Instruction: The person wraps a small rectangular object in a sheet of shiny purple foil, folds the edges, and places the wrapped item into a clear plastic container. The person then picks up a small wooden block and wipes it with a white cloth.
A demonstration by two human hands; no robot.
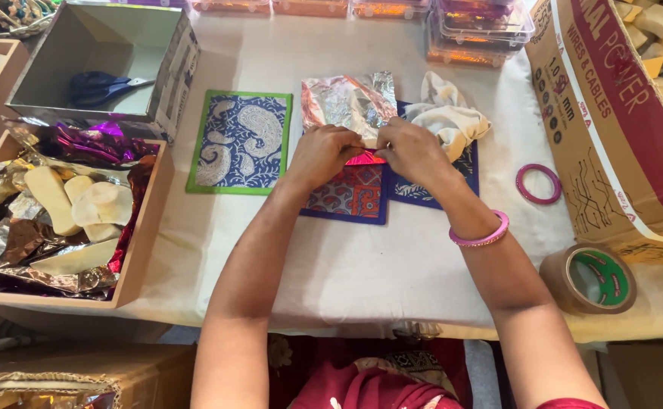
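Both hands — left hand (322, 154) and right hand (411, 151) — meet at the table's middle, fingers pinched on a sheet of silver-pink foil (349, 102) over patterned mats (347, 193). Left, a wooden tray (141, 250) holds pale soap-like bars (82, 203) among foil wrappers; behind it a grey box (166, 72) holds scissors (101, 87). Right — a brown carton (611, 129) with a red band, and a tape roll (590, 279).

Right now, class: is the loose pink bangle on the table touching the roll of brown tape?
Apart. The head view shows the loose pink bangle and the roll of brown tape separated by bare tablecloth.
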